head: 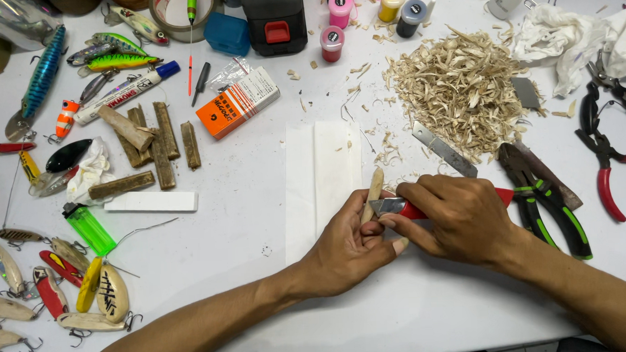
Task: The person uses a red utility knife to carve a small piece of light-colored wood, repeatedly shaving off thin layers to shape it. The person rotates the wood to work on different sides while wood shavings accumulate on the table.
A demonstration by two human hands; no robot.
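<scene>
**Wood Blank Held Against Knife Blade at Table Centre**

Head view. A slim pale wood blank (374, 192) is gripped in the closed left hand (350, 246), upright and tilted slightly, its upper end standing clear above the fingers. A red-handled knife (402, 207) is gripped in the closed right hand (462, 219); its short blade is laid against the blank's lower part, just above the left thumb. Both hands are touching, over a white table (259, 220), just right of a folded white paper sheet (324, 182).

Packages and labels: an orange-and-white rectangular box (239, 101) is lying flat, up and left of the sheet, with dark print on its orange face. A white marker (123, 91) with a blue cap and printed barrel is placed diagonally further left. Small paint jars (332, 43) with pink, yellow and dark caps, each bearing a round black lid label, are grouped at the top edge. A blue box (226, 34) is set beside a black-and-red battery pack (274, 19).

A pile of shavings (457, 92) is located above the right hand. Green-handled pliers (550, 201) are lying just right of it. A green lighter (89, 228) and painted lures (114, 61) are found on the left side.
</scene>
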